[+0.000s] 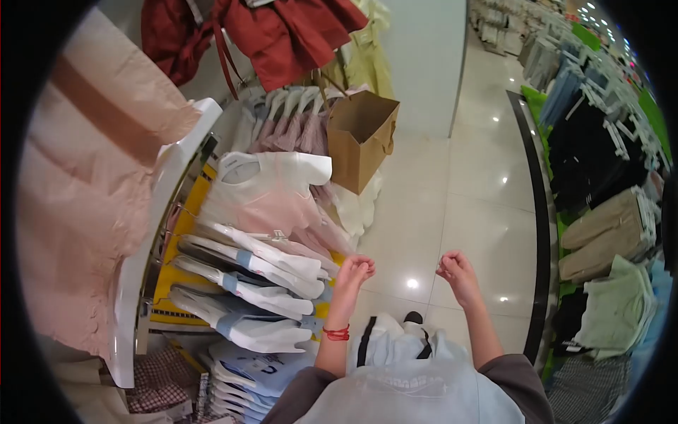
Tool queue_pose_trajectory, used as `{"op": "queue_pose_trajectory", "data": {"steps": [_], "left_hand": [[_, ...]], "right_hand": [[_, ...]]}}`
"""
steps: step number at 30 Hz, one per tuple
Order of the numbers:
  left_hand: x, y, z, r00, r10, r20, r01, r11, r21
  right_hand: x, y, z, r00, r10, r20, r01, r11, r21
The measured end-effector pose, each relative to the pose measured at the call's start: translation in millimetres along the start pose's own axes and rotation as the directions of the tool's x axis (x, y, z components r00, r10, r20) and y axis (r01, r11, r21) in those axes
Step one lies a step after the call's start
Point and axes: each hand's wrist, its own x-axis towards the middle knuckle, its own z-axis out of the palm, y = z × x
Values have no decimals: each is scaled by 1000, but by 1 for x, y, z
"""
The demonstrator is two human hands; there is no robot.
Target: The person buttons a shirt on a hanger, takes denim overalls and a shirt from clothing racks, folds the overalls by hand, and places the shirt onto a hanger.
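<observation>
My left hand [355, 271], with red cords [336, 333] at the wrist, is held up with its fingertips pressed together. It is nearest to the hanging white tops with blue bands [272, 293]. My right hand [458, 271] is raised at about the same height over the floor, fingers curled in a pinch. Whether either pinch holds something small I cannot make out. The hands are apart. Below them, a light blue garment with black straps [395, 374] covers my front.
A brown paper bag [360, 138] hangs by the left rack, beside a pink-and-white dress [272, 194]. Red garments [282, 39] hang above. A white shelf edge [152, 240] runs along the left. Racks of trousers [607, 226] line the right side of the tiled aisle [487, 177].
</observation>
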Motion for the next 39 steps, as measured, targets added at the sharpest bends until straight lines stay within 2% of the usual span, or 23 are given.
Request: {"op": "queue_pose_trajectory", "data": {"steps": [1,3,6,8,12,14,18,21,23,25,28,30,31,33,35,36,37,39], "left_hand": [[12,-1,5,1000,-14,16,14,1000,-15],[32,-20,-4,995,-90,-51,91,996,8],[61,-39,-20,974,-176,-144,175,984,-19],[89,-40,-24,961,-204,-187,200,979,-43],[180,-34,-21,952,-148,-267,142,989,-42],[242,-21,-15,946,-115,-302,115,993,-18],[330,28,7,981,-16,-192,23,999,34],[360,49,11,994,10,-106,0,996,88],[368,55,7,995,29,-99,-19,995,102],[370,67,11,986,35,-160,-20,995,97],[371,62,4,942,76,-328,-26,987,156],[370,57,-1,903,115,-415,-69,990,125],[368,56,3,885,118,-451,-72,990,117],[367,53,13,841,170,-513,-137,985,103],[367,44,21,777,226,-587,-159,974,164],[367,38,26,743,255,-619,-165,966,200],[366,32,31,727,293,-621,-236,956,175],[365,22,40,686,300,-663,-250,953,172]], "right_hand": [[14,-4,3,999,17,30,-18,1000,6],[44,-2,10,993,56,105,-59,998,25],[82,7,20,969,185,166,-182,983,-33],[110,5,25,951,215,224,-202,976,-81],[185,-27,20,928,218,302,-156,964,-217],[228,-54,18,954,187,232,-121,955,-272],[299,-95,6,988,67,143,-13,937,-350],[333,-110,9,998,15,57,-1,974,-228],[357,-117,18,998,35,42,-28,984,-177],[383,-115,29,987,80,140,-49,976,-210],[419,-126,52,933,170,317,-70,950,-303],[444,-130,71,889,199,413,-53,940,-338],[457,-132,77,856,179,485,-20,949,-315],[477,-144,94,781,244,575,-14,928,-373],[494,-153,108,687,298,663,2,911,-412],[501,-155,114,647,306,698,32,905,-425],[507,-155,117,608,311,731,60,899,-433],[519,-152,120,544,345,765,80,886,-456]]}}
